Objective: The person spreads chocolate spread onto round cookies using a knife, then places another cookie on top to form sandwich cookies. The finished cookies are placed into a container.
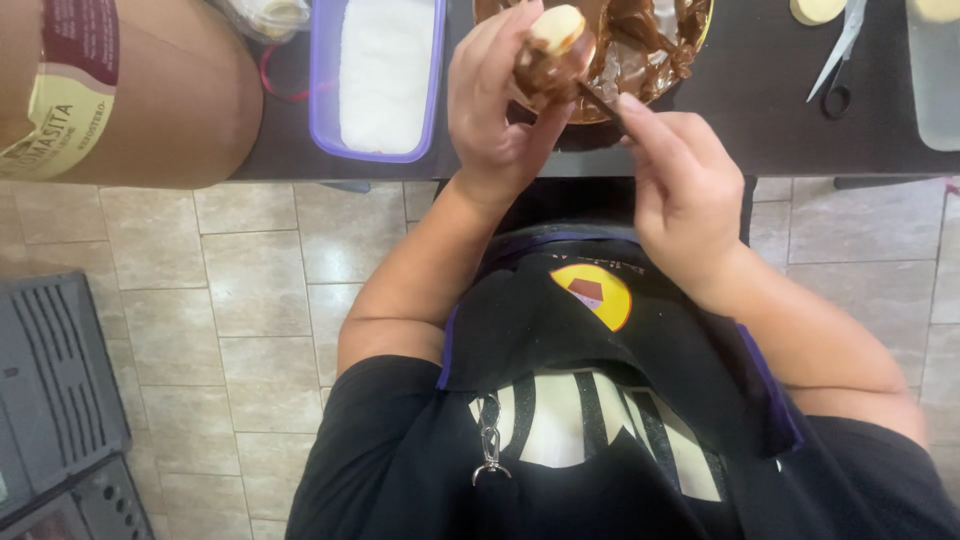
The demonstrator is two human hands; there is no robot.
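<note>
A big brown tub (120, 90) fills ten o'clock; at twelve o'clock a chocolate bowl (650, 50). Right hand (685, 190) pinches a thin spreading tool (600, 102), tip touching the cookie. Left hand (497, 100), fingers curled, grips the chocolate-smeared round cookie (553, 48) over the bowl's rim.

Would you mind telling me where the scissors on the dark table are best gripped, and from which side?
Grip the scissors by their dark finger loops, the end lying nearest the table's front edge. Come from that front side: the pale blades point away toward the far side, so the loops seem the safest part for the fingers.
</note>
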